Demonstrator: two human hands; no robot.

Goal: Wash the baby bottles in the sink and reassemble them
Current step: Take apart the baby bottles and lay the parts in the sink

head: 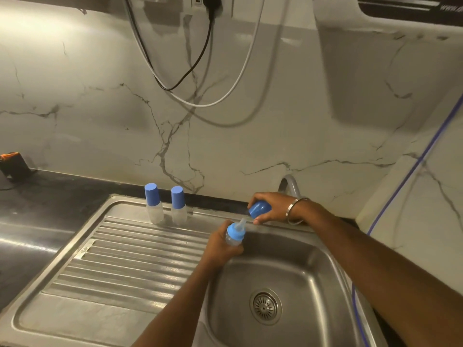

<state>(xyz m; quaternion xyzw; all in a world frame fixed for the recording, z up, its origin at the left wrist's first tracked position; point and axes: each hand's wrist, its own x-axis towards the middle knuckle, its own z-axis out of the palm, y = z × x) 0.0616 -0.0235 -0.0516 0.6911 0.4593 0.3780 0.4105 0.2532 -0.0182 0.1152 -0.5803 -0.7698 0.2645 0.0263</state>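
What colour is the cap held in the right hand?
Blue. The cap in the right hand shows best in the head view, the only one.

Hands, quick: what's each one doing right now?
Left hand: grips the baby bottle by its body, over the sink.
Right hand: holds the blue cap, off the bottle.

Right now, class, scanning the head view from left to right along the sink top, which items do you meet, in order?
Orange-and-black gadget on the dark counter → first blue-capped clear baby bottle → second blue-capped clear baby bottle → uncapped bottle with blue collar in the left hand → loose blue cap in the right hand → silver bangle.
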